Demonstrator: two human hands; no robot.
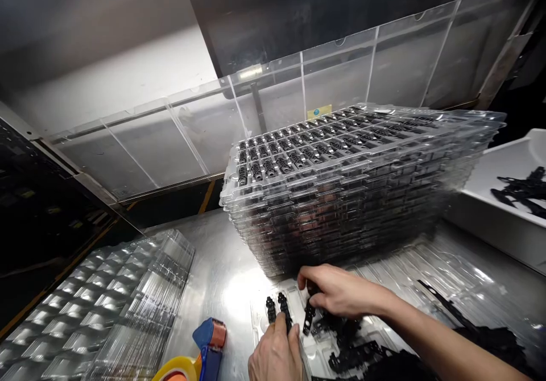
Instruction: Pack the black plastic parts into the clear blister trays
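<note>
My right hand [336, 290] is curled, pinching a small black plastic part [309, 314] over a clear blister tray [261, 319] lying flat on the steel table. My left hand [277, 355] rests at the tray's near edge, fingertips touching black parts [278, 307] seated in the tray's first pockets. A loose heap of the same black parts [354, 353] lies under my right wrist. Just behind both hands stands a tall stack of filled clear trays [341, 199], its top layer full of black parts.
A pile of empty clear trays [106, 301] sits at the left. A tape dispenser with yellow tape [200, 353] lies near the front edge. A white bin with black parts [520, 190] stands at the right. A clear acrylic barrier [273, 114] runs along the back.
</note>
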